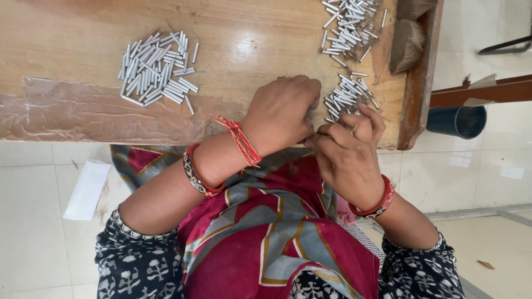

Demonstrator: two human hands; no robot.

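Three heaps of short silvery metal tubes lay on the wooden bench [249,44]: a broad pile [158,69] at the left, a second pile [349,25] at the far right edge of the view, and a smaller cluster [349,97] just beyond the hands. The left hand [282,113] was curled knuckles-up at the near edge of the bench, its fingertips tucked under and pressed toward the right hand [346,149], which was also closed, thumb and forefinger pinched together where the two hands met. Something small seemed to be held between them, probably one of the tubes, but the fingers hid it and I could not tell for certain. Both wrists carried red bangles, and a red thread was tied on the left wrist [241,141].

The hands worked right at the lip of the bench, above the lap and its red patterned cloth [260,232]. In my judgement the main risk was a tube slipping from so tight a pinch and dropping into the cloth or onto the tiled floor [39,221], where a thing that small would roll away. The nearest cluster also lay touching the right fingers, so a careless sweep of the knuckles could scatter it toward the raised wooden rim [415,83] or off the near edge. A dark blue cup [457,120] stood off beyond the rim at the right, well apart from the work.
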